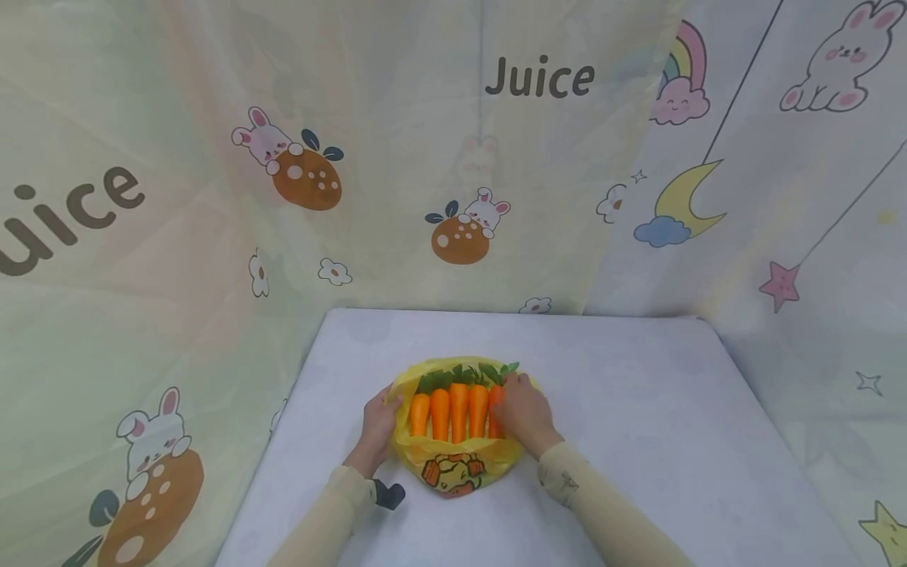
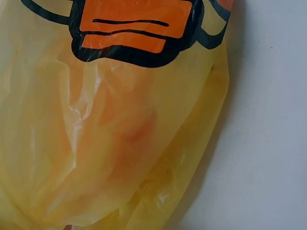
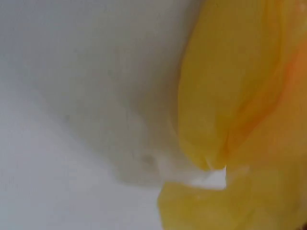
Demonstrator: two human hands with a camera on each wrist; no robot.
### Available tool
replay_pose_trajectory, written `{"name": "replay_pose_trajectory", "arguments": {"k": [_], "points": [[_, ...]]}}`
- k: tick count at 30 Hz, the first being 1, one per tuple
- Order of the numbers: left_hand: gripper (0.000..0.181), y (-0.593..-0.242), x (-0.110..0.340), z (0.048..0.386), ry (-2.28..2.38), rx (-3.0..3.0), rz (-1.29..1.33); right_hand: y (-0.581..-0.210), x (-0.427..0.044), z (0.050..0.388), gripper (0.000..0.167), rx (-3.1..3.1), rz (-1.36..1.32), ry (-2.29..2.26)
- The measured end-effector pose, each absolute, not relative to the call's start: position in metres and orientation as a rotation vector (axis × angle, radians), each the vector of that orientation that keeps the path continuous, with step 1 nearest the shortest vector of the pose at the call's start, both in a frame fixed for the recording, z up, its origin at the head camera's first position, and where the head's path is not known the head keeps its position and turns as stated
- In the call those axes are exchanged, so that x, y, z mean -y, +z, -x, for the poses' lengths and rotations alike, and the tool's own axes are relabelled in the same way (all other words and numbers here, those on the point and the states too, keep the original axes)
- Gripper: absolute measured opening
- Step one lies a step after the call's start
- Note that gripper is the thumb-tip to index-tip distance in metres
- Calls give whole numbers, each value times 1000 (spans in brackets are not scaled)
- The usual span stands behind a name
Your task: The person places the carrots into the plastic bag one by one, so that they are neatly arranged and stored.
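A yellow plastic bag (image 1: 432, 450) with a printed cartoon face lies on the table, its mouth spread wide. Several orange carrots (image 1: 459, 413) with green leafy tops (image 1: 464, 373) lie side by side inside. At the bag's left rim, my left hand (image 1: 379, 424) pinches the plastic. My right hand (image 1: 527, 411) grips the rightmost carrot (image 1: 495, 400) near its top and covers part of it. The left wrist view shows the bag's printed side (image 2: 110, 110) with orange shapes dimly visible through it. Blurred yellow plastic (image 3: 216, 91) fills the right of the right wrist view; neither wrist view shows the grip.
The white table (image 1: 623, 394) extends around the bag on all sides. A curtain (image 1: 383, 157) printed with rabbits, fruit and lettering hangs behind the far edge and along the sides. A dark strap end (image 1: 390, 494) sticks out beside the left cuff.
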State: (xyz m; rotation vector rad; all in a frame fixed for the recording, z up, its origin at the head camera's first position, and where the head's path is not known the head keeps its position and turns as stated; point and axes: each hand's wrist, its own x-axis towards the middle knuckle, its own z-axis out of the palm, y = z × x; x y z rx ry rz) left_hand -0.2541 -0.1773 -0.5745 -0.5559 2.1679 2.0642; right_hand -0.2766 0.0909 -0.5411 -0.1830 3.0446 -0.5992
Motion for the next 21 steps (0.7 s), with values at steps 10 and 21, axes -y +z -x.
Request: {"name": "replay_pose_trajectory", "arguments": {"k": [10,21], "points": [[60,-568,177,256,2022,-2202,597,-505,-130,279,54,-3200,104,-616],[71,-553,176,253,1630,-2708,447,-507,-151,275,62,-3197,48,-592]]}}
